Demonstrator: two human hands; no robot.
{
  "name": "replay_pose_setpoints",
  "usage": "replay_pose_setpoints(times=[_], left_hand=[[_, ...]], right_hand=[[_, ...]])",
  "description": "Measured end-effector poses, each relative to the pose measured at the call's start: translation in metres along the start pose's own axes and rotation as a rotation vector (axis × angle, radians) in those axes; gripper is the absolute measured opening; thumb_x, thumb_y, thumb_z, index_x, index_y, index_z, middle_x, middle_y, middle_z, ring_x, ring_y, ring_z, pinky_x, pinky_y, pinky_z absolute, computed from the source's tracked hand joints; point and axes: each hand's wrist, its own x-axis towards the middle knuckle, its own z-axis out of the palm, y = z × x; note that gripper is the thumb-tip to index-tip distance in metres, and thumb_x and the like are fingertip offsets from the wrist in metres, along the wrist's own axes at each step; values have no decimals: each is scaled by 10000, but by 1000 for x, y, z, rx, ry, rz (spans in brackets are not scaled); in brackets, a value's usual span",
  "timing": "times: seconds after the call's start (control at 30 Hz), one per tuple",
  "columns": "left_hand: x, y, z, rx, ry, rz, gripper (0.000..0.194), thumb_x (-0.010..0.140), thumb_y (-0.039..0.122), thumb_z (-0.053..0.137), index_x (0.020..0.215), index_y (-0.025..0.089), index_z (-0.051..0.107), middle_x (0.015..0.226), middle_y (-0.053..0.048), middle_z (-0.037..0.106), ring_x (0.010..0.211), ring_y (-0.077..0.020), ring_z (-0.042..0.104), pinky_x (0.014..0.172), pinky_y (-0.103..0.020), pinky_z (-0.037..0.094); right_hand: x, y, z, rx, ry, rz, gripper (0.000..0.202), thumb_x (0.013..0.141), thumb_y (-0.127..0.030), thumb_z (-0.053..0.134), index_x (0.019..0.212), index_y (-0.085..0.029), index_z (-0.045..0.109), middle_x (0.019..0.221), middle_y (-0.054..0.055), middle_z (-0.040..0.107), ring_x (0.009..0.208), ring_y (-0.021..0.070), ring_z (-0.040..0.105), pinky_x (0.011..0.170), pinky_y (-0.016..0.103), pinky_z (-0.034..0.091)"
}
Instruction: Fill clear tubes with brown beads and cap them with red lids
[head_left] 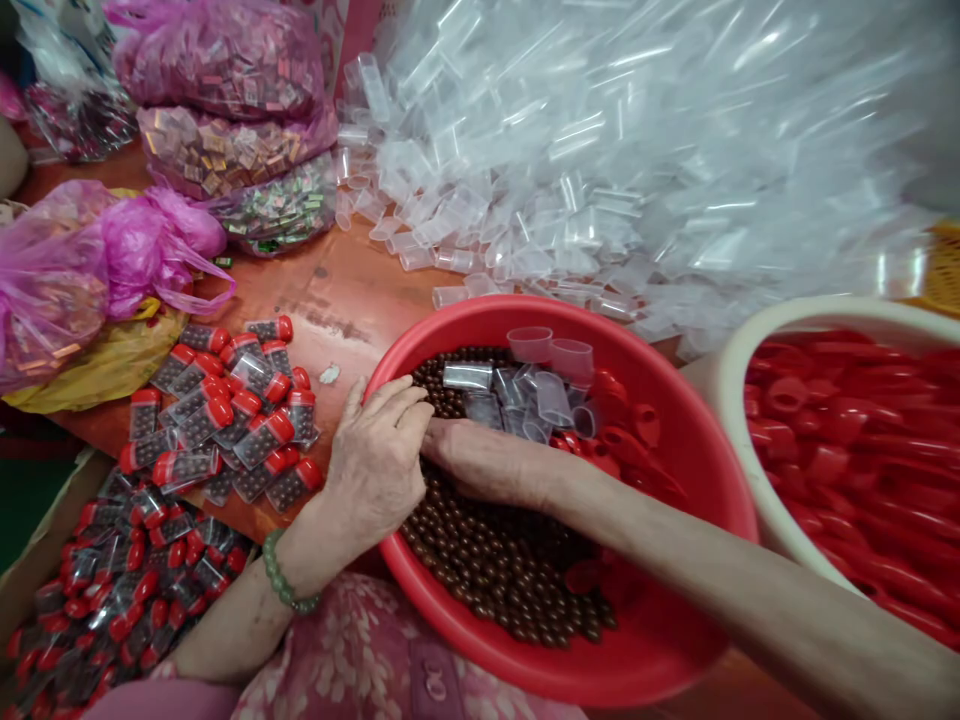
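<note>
My left hand [382, 450], with a green bead bracelet [281, 580] on its wrist, is over the left rim of a red basin [720, 450]. Its fingers are bent and close together, and what they hold is hidden. Against those fingers rests my right hand [480, 460], inside the basin, its fingertips tucked out of sight behind the left hand. Brown beads [510, 570] fill the basin's near left part. Clear plastic cases [551, 400] lie at its far side, beside red plastic caps [630, 450].
A big heap of clear cases [525, 170] spreads behind the basin. To the right stands a white tub [731, 400] of red pieces. Filled red-capped cases [202, 415] lie on the table at left, with more in a box [127, 580] below. Pink bags [217, 60] sit at the back left.
</note>
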Motion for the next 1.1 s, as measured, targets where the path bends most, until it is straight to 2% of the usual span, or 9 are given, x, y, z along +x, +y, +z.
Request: replay_pose_setpoints(times=[0.1, 0.2, 0.3, 0.43, 0.53, 0.73, 0.87, 0.97, 1.1], left_hand=[[-1, 1, 0, -9, 25, -18, 327, 865, 28, 404, 1089, 83, 635, 1196, -120, 678, 1215, -253, 569, 1153, -551, 269], [-5, 3, -3, -1, 51, -19, 328, 888, 34, 380, 1104, 81, 622, 1197, -126, 676, 1218, -248, 568, 1173, -576, 212], [-11, 8, -13, -30, 55, -3, 342, 912, 64, 363, 1175, 53, 581, 1254, -165, 638, 1262, -243, 535, 1169, -531, 275], [-18, 20, -29, -166, -120, -30, 448, 943, 187, 420, 1365, 38, 432, 1417, -201, 502, 1360, -238, 438, 1144, -448, 367], [-18, 29, -31, -303, -213, -114, 547, 935, 239, 461, 1429, 32, 351, 1465, -209, 441, 1376, -244, 417, 1132, -432, 385], [-9, 36, -14, -616, -141, -296, 459, 870, 215, 570, 1315, 106, 540, 1307, -134, 620, 1198, -224, 594, 1071, -398, 448], [-9, 40, -14, -771, -147, -349, 373, 843, 206, 616, 1209, 138, 632, 1161, -89, 702, 1057, -200, 658, 970, -326, 506], [-8, 42, -20, -769, -162, -374, 297, 853, 204, 606, 1138, 146, 666, 1068, -70, 725, 965, -182, 671, 889, -286, 519], [-3, 44, -24, -725, -197, -348, 183, 854, 206, 605, 998, 151, 704, 958, -45, 734, 864, -160, 665, 794, -243, 509]], right_hand=[[-7, -3, -5, 211, -27, -21, 371, 726, -3, 547, 1080, -100, 601, 1042, 104, 693, 942, 195, 658, 838, 288, 524], [-15, -7, -13, 370, -7, -32, 300, 791, -94, 591, 1090, -119, 586, 1050, 75, 689, 959, 174, 646, 862, 286, 521], [-24, -9, -22, 546, 72, -35, 346, 867, -238, 588, 1193, -133, 540, 1164, 89, 642, 1080, 180, 594, 962, 339, 476], [-39, -12, -38, 803, 198, -59, 388, 881, -308, 589, 1239, -167, 539, 1217, 96, 584, 1148, 198, 528, 1045, 410, 386], [-47, -19, -49, 815, 258, -78, 355, 891, -299, 580, 1223, -175, 558, 1194, 89, 584, 1105, 189, 538, 1030, 398, 388], [-59, -31, -55, 795, 370, -91, 194, 918, -289, 551, 1016, -148, 642, 994, 57, 658, 964, 169, 600, 879, 299, 460], [-68, -30, -49, 797, 455, -24, 201, 880, -340, 613, 946, -155, 655, 887, 35, 671, 814, 147, 606, 751, 263, 473], [-74, -31, -50, 855, 513, 66, 233, 805, -357, 700, 913, -168, 617, 816, 9, 632, 727, 131, 576, 671, 245, 468], [-78, -33, -56, 900, 584, 25, 340, 760, -363, 750, 1006, -187, 594, 837, 4, 602, 731, 129, 578, 677, 249, 479]])
